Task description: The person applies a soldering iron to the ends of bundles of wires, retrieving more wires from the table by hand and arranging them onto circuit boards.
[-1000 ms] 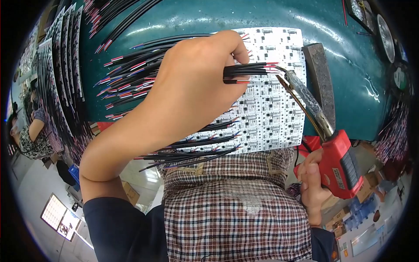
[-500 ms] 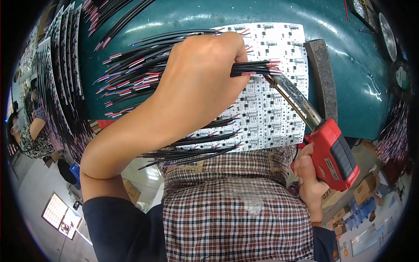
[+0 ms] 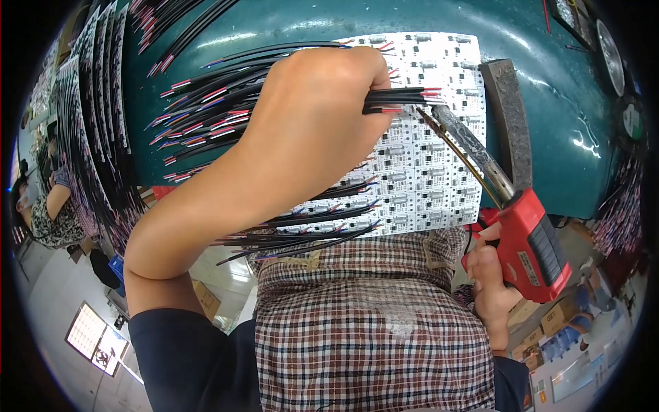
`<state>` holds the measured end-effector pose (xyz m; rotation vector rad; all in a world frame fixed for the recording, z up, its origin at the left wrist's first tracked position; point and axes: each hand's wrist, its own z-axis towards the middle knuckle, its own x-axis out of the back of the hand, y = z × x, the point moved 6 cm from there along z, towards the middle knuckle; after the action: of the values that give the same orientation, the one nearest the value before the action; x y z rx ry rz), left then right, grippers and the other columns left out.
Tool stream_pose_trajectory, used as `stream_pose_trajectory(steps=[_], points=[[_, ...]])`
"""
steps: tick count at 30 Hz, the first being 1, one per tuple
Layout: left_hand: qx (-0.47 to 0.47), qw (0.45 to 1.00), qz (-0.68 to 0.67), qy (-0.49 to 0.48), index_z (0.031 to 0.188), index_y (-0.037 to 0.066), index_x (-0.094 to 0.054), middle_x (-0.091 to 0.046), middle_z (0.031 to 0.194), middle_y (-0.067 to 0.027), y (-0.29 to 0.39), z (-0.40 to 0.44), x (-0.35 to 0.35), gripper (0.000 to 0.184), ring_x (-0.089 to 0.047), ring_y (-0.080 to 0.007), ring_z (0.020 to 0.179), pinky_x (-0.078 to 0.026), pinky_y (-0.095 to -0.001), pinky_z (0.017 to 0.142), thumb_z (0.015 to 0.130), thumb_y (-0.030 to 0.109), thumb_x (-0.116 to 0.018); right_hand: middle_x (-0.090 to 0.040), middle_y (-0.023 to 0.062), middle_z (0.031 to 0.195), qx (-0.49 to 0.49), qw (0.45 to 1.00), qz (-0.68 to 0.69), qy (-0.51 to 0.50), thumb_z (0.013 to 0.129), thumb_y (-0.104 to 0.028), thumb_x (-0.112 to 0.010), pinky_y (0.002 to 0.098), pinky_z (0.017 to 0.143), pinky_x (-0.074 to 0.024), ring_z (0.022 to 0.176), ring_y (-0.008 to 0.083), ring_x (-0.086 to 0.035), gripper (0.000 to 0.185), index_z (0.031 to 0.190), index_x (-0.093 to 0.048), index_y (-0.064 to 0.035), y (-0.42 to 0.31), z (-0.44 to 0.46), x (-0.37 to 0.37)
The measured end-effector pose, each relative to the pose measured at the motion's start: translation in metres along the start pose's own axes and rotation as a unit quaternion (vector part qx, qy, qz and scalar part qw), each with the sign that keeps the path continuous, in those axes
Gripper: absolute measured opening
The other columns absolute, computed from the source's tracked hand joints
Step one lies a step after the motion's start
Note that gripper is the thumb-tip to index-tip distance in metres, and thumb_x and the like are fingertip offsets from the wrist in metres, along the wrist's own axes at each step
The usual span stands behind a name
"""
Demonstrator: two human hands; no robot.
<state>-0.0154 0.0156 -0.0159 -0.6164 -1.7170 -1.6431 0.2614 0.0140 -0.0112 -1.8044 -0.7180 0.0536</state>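
My left hand (image 3: 322, 103) is closed round a small bundle of black cables (image 3: 398, 99), whose red and white stripped ends point right over a white sheet of circuit boards (image 3: 429, 185). In my right hand (image 3: 489, 275) is a red soldering gun (image 3: 532, 244). Its metal barrel slants up and left, with the tip just beside the cable ends; whether they touch I cannot tell. A thin brown tube runs along the barrel. More black cables (image 3: 206, 123) lie under and left of my left wrist, partly hidden by it.
A dark metal bar (image 3: 506, 117) borders the sheet on the right. Upright boards with cables (image 3: 103, 82) stand at the left. Another cable bundle (image 3: 195, 34) lies at the top left. A round metal dish (image 3: 609, 58) is at the far right. A person (image 3: 55, 206) is beyond the left side.
The cable bundle in my left hand has moved slightly right and up since the earliest frame. The soldering gun went up and left, then shifted slightly back right. The sheet has moved slightly upward.
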Motion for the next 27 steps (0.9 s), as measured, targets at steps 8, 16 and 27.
stream_pose_trajectory(steps=[8,16,27], points=[[0.026,1.0,-0.009,-0.011,0.084,-0.003,-0.063,-0.063,0.066,-0.011,-0.0029,0.0003,-0.001,0.015,-0.055,-0.0132,0.055,-0.044,-0.0269,0.054,0.079,0.005,-0.075,-0.052,0.0028,0.073,0.008,0.999,-0.006,-0.04,0.093,-0.011,-0.062,0.0212,0.045,-0.0337,0.049,0.0056,-0.041,0.013,0.1,-0.056,-0.0005,0.0018,-0.0005,-0.0024],[0.01,1.0,0.014,-0.002,0.081,-0.001,-0.063,-0.064,0.068,-0.0116,-0.0004,-0.0009,-0.0019,0.014,-0.058,-0.018,0.055,-0.045,-0.0284,0.054,0.075,0.003,-0.075,-0.054,0.0035,0.076,-0.005,1.0,-0.013,-0.026,0.093,-0.012,-0.063,0.0214,0.046,-0.0342,0.049,0.0059,-0.042,0.019,0.105,-0.056,0.0008,0.0042,-0.003,-0.0015],[0.015,1.0,0.001,-0.018,0.084,-0.002,-0.065,-0.06,0.065,-0.0116,-0.0024,0.0056,0.0034,0.018,-0.054,-0.0199,0.054,-0.044,-0.0305,0.054,0.079,0.011,-0.076,-0.051,0.0031,0.069,-0.01,1.0,0.006,-0.019,0.092,-0.013,-0.063,0.0225,0.046,-0.0356,0.048,0.0062,-0.041,0.015,0.094,-0.055,-0.001,-0.0008,-0.0029,-0.0027]])
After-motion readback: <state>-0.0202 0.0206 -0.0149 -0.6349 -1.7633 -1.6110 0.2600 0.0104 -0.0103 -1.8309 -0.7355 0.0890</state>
